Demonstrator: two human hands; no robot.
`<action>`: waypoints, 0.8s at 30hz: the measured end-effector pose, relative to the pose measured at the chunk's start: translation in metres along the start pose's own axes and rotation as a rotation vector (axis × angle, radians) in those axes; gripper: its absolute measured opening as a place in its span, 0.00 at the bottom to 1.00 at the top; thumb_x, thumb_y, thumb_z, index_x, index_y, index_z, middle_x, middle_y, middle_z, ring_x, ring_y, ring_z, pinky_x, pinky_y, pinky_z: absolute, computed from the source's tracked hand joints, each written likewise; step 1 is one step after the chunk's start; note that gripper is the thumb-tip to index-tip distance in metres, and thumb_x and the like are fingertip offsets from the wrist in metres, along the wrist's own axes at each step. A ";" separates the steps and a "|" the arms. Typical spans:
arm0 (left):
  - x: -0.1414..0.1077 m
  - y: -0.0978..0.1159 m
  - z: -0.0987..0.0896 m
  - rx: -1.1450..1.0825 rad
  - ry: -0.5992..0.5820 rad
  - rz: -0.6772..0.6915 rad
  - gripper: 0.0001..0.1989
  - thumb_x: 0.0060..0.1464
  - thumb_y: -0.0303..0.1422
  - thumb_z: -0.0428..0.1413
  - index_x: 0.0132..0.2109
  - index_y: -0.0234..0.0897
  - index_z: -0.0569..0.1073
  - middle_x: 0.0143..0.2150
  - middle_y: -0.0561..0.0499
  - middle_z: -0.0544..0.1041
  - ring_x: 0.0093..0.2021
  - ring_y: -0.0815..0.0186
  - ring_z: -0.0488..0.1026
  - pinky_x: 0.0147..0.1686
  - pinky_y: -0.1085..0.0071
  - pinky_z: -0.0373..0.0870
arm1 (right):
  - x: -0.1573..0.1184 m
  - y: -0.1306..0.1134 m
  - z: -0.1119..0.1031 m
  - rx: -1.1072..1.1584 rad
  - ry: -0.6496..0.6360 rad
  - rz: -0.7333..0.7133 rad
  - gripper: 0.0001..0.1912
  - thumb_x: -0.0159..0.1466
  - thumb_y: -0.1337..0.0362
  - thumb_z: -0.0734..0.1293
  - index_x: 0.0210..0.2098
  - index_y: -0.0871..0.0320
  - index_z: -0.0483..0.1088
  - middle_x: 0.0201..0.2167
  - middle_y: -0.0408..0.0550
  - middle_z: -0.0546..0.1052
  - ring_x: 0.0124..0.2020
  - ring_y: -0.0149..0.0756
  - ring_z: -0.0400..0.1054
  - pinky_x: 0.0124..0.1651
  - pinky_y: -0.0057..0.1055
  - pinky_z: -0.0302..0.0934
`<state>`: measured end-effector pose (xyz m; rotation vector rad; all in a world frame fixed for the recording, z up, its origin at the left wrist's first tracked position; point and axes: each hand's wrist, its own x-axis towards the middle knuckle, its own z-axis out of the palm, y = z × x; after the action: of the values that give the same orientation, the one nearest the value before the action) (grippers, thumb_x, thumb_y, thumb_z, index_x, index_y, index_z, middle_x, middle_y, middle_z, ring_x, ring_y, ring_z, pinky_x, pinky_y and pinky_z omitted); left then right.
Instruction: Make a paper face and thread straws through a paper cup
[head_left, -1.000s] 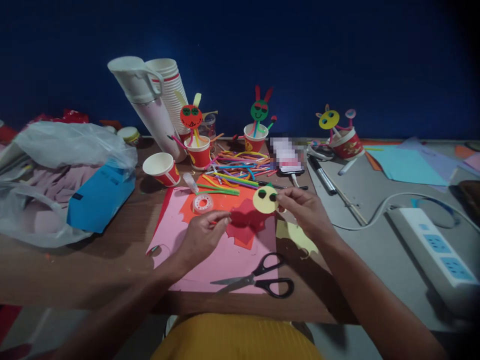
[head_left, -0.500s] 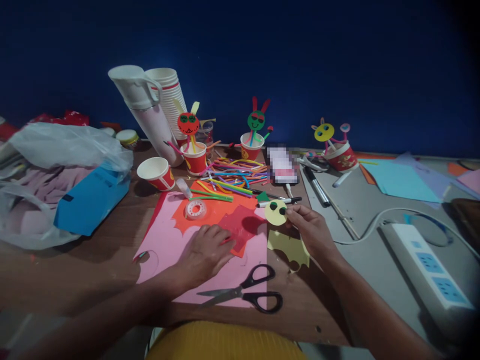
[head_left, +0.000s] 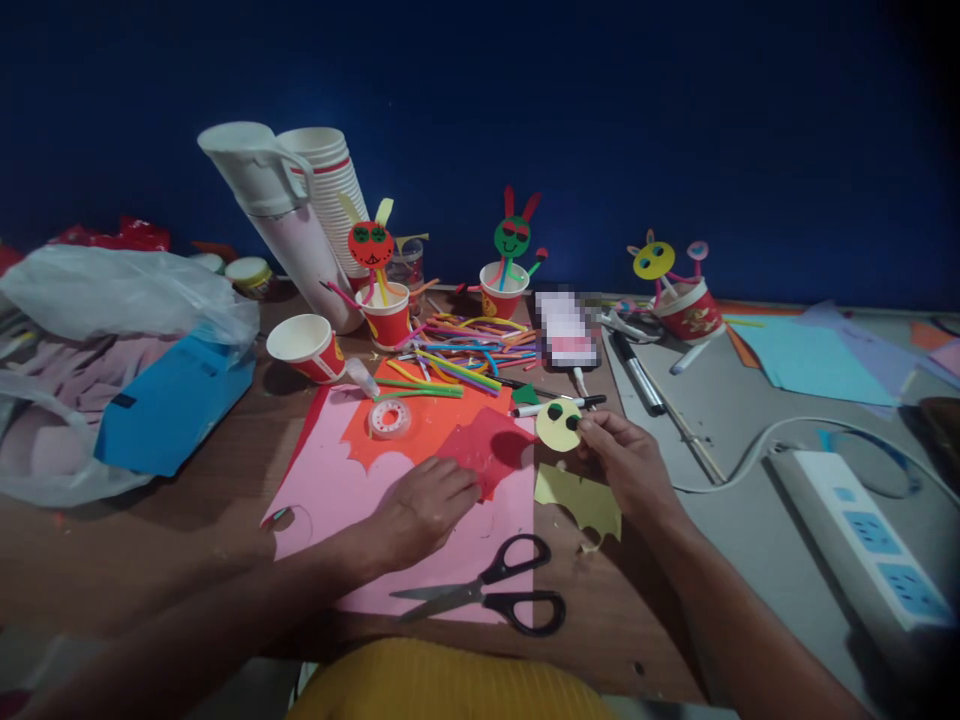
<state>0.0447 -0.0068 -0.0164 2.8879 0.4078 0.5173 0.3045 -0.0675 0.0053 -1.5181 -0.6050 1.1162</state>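
My right hand point(head_left: 626, 460) pinches a pale yellow paper circle point(head_left: 556, 428) by its right edge. Two dark eye shapes are on the circle. Over the pink paper sheet point(head_left: 315, 475) lies my left hand point(head_left: 427, 508), its fingers stretched loosely onto a red paper piece point(head_left: 499, 440); the fingertips are partly hidden. Scissors point(head_left: 487, 590) with black handles rest nearer to me, spread apart. Below the circle lies a cut yellow paper scrap point(head_left: 577, 500). A roll of clear tape point(head_left: 389, 419) sits on orange paper point(head_left: 367, 450).
Behind are colourful pipe cleaners point(head_left: 472, 345), a phone point(head_left: 566, 330), an upright paper cup point(head_left: 304, 345) and three cups bearing paper-faced figures, one with a green face point(head_left: 511, 238). A thermos point(head_left: 277, 215) stands back left, a plastic bag point(head_left: 127, 290) left, a power strip point(head_left: 862, 530) right.
My left hand has shifted slightly right, its fingers drawing closer together on the red paper. The right hand still holds the yellow circle, a little further right. The view has tilted slightly.
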 end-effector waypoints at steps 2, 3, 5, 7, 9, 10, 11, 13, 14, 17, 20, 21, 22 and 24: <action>0.000 0.001 0.001 -0.021 0.002 0.008 0.13 0.58 0.23 0.45 0.43 0.34 0.73 0.41 0.42 0.76 0.40 0.62 0.70 0.38 0.66 0.65 | -0.001 -0.001 0.000 -0.001 0.002 0.004 0.14 0.53 0.53 0.72 0.27 0.57 0.69 0.17 0.37 0.66 0.18 0.23 0.59 0.23 0.22 0.62; 0.000 0.001 0.001 -0.031 0.002 0.013 0.13 0.58 0.23 0.45 0.43 0.34 0.73 0.41 0.42 0.76 0.40 0.62 0.70 0.38 0.66 0.65 | -0.001 -0.001 0.000 0.002 0.001 0.009 0.14 0.53 0.53 0.72 0.27 0.57 0.69 0.17 0.37 0.66 0.18 0.23 0.59 0.23 0.22 0.62; -0.001 0.002 0.001 -0.051 0.012 0.023 0.13 0.58 0.23 0.44 0.43 0.35 0.73 0.41 0.42 0.76 0.40 0.63 0.70 0.38 0.66 0.65 | -0.001 0.000 0.000 0.013 -0.005 0.015 0.14 0.53 0.54 0.72 0.28 0.57 0.69 0.17 0.37 0.67 0.18 0.23 0.60 0.24 0.22 0.62; -0.002 0.003 0.001 -0.068 0.033 0.030 0.12 0.58 0.23 0.45 0.41 0.34 0.72 0.40 0.43 0.76 0.40 0.63 0.69 0.37 0.66 0.65 | -0.001 0.002 0.000 0.013 -0.014 0.006 0.14 0.53 0.54 0.72 0.27 0.57 0.69 0.17 0.37 0.67 0.19 0.23 0.61 0.24 0.21 0.61; -0.003 0.003 0.001 -0.081 0.063 0.047 0.11 0.57 0.22 0.46 0.40 0.34 0.72 0.39 0.44 0.76 0.38 0.64 0.68 0.36 0.66 0.64 | 0.000 0.005 0.000 0.008 -0.026 -0.009 0.14 0.53 0.54 0.72 0.27 0.57 0.69 0.17 0.37 0.67 0.19 0.23 0.61 0.24 0.21 0.60; -0.003 0.003 0.002 -0.084 0.079 0.053 0.11 0.57 0.22 0.46 0.41 0.34 0.72 0.39 0.45 0.76 0.37 0.64 0.68 0.35 0.67 0.64 | 0.001 0.006 0.000 0.007 -0.033 -0.016 0.14 0.53 0.54 0.72 0.27 0.57 0.69 0.17 0.37 0.68 0.19 0.23 0.61 0.23 0.20 0.59; -0.004 0.003 0.002 -0.082 0.094 0.054 0.11 0.57 0.22 0.46 0.41 0.33 0.72 0.38 0.45 0.76 0.36 0.64 0.68 0.34 0.67 0.63 | 0.001 0.008 0.000 0.005 -0.041 -0.024 0.14 0.53 0.54 0.72 0.27 0.57 0.69 0.17 0.37 0.68 0.19 0.23 0.61 0.23 0.21 0.58; -0.006 0.002 0.004 -0.069 0.111 0.041 0.11 0.57 0.23 0.47 0.44 0.33 0.71 0.37 0.46 0.75 0.36 0.64 0.67 0.34 0.67 0.63 | 0.002 0.010 0.000 -0.005 -0.049 -0.033 0.14 0.53 0.53 0.72 0.27 0.58 0.69 0.17 0.37 0.68 0.18 0.24 0.61 0.23 0.21 0.57; -0.006 0.002 0.004 -0.062 0.115 0.033 0.12 0.57 0.23 0.47 0.45 0.34 0.71 0.37 0.46 0.75 0.36 0.64 0.67 0.33 0.67 0.63 | 0.002 0.011 0.000 -0.015 -0.050 -0.036 0.14 0.53 0.53 0.72 0.27 0.58 0.69 0.17 0.37 0.69 0.18 0.24 0.61 0.23 0.21 0.57; -0.007 0.003 0.004 -0.048 0.115 0.011 0.10 0.57 0.23 0.48 0.42 0.34 0.72 0.35 0.46 0.74 0.35 0.64 0.67 0.32 0.68 0.62 | 0.001 0.011 0.001 -0.044 -0.043 -0.039 0.14 0.53 0.53 0.72 0.27 0.58 0.69 0.16 0.37 0.69 0.18 0.23 0.60 0.22 0.21 0.55; -0.006 0.005 0.001 -0.064 0.108 -0.007 0.09 0.56 0.22 0.49 0.39 0.35 0.73 0.34 0.47 0.73 0.34 0.65 0.66 0.31 0.69 0.62 | -0.001 0.010 0.003 -0.053 -0.038 -0.044 0.14 0.54 0.53 0.71 0.27 0.58 0.69 0.16 0.37 0.68 0.17 0.23 0.59 0.21 0.20 0.53; -0.006 0.006 0.000 -0.087 0.102 -0.019 0.09 0.56 0.22 0.49 0.39 0.35 0.73 0.34 0.47 0.73 0.34 0.65 0.66 0.31 0.69 0.63 | -0.001 0.009 0.003 -0.055 -0.036 -0.048 0.14 0.54 0.53 0.71 0.27 0.58 0.70 0.16 0.37 0.68 0.17 0.23 0.58 0.21 0.20 0.53; -0.005 0.007 -0.002 -0.122 0.100 -0.038 0.09 0.55 0.22 0.49 0.39 0.35 0.73 0.34 0.47 0.73 0.34 0.65 0.67 0.32 0.70 0.63 | -0.002 0.009 0.003 -0.059 -0.034 -0.054 0.14 0.54 0.53 0.71 0.27 0.58 0.70 0.16 0.37 0.68 0.17 0.23 0.58 0.21 0.20 0.53; -0.004 0.009 -0.007 -0.205 0.119 -0.090 0.09 0.55 0.22 0.49 0.39 0.35 0.73 0.35 0.47 0.73 0.36 0.66 0.67 0.33 0.70 0.65 | -0.003 0.006 0.001 -0.066 -0.015 -0.084 0.13 0.55 0.54 0.71 0.27 0.57 0.70 0.16 0.37 0.68 0.18 0.23 0.58 0.22 0.21 0.54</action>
<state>0.0408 -0.0162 -0.0095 2.6388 0.4699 0.6755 0.3012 -0.0709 0.0001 -1.5276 -0.7156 1.0534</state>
